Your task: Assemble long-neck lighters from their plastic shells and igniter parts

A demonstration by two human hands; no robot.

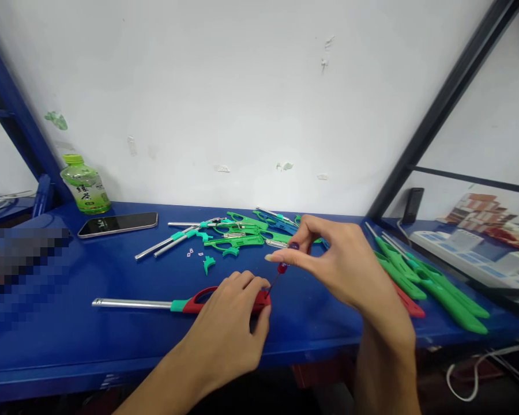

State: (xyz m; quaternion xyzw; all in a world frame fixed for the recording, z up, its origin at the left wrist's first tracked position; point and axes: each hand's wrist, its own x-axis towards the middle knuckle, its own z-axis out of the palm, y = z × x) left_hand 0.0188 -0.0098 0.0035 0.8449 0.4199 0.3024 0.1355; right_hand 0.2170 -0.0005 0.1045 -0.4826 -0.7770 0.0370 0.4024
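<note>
A red gas lighter (193,302) with a long metal tube and a teal collar lies across the blue table. My left hand (233,323) is closed over its handle and presses it to the tabletop. Above the handle's right end, my right hand (333,259) pinches a small screwdriver (282,267) with a dark red handle. The screwdriver slants down, and its tip meets the red handle near its end. My left fingers cover the middle of the handle.
Opened green lighter halves (237,242), metal tubes (155,248) and a teal trigger piece (208,264) lie behind my hands. Whole green lighters (450,294) lie at right. A phone (119,225) and a green tea bottle (85,187) stand at back left, before a white wall (242,104).
</note>
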